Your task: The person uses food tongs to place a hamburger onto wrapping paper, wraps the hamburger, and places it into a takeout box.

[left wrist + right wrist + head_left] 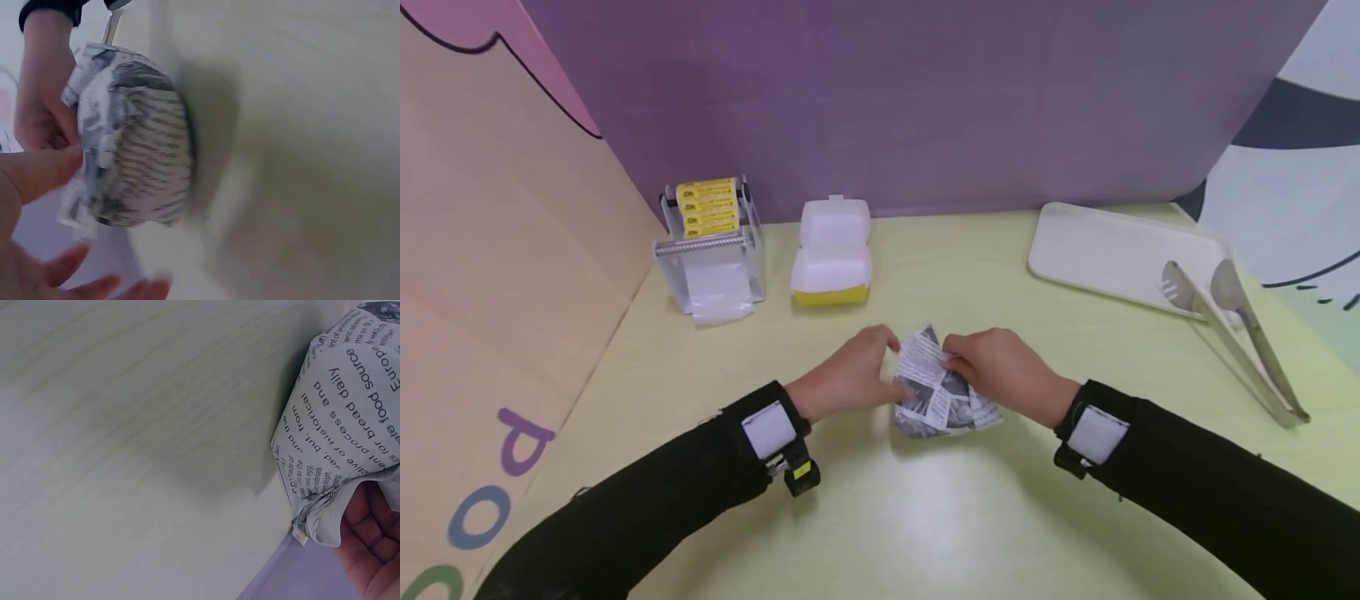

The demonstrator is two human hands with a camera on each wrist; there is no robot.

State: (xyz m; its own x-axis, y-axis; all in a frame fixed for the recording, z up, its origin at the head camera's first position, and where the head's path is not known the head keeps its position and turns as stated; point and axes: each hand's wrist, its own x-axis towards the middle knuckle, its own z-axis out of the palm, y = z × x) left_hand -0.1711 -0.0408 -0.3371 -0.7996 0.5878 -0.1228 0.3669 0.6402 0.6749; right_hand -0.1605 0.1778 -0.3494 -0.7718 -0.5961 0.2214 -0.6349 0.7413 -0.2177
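Note:
A parcel wrapped in newsprint-patterned paper sits between the two hands over the middle of the table, its top pointed and its paper creased. On its right side, the right hand pinches a fold of the paper between thumb and curled fingers. The left hand is at the parcel's left, its thumb on the paper and its other fingers held away from it. Rounded and crumpled, the parcel shows its end in the left wrist view. From the right wrist, printed text covers the parcel's wrapper; whatever it wraps is hidden.
At the back left stands a dispenser with a roll of yellow labels. Beside it, a white and yellow clamshell box has its lid raised. A white tray lies at the back right, with metal tongs resting across its edge.

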